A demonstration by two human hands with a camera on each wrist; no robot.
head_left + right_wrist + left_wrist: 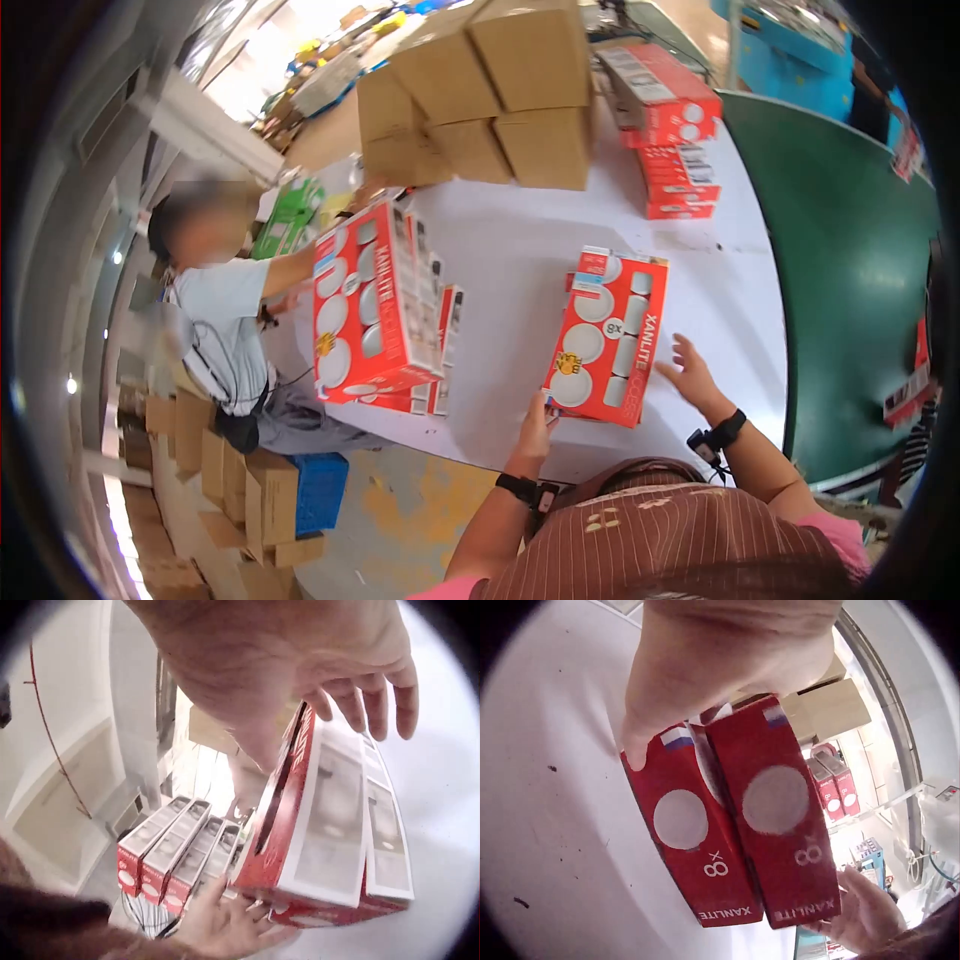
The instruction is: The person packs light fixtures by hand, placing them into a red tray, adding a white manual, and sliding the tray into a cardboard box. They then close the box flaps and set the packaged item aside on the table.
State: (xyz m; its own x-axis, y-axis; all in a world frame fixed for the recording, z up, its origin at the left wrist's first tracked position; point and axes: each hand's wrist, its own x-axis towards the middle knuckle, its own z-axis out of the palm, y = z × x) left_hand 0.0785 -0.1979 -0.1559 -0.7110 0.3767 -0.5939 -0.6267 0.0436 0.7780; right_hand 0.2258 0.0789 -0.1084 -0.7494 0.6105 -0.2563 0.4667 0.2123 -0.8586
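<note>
Two red light bulb boxes [610, 340], printed XANLITE and x8, lie stacked on the white table in front of me. Their red ends [731, 817] show side by side in the left wrist view, slightly fanned apart. My left hand [533, 440] grips the stack at its near left corner, the thumb along the end. On the other side, my right hand [695, 380] is held just off the boxes' right side, fingers spread and holding nothing. From the right wrist, its fingers [349, 705] hang over the boxes' windowed sides [337, 825].
More red bulb boxes [380, 310] stand in a row at the left, beside another person [220, 300] reaching toward them. Brown cartons [480, 100] are stacked at the back, with red boxes [670, 130] piled to their right. A green surface [850, 280] borders the table.
</note>
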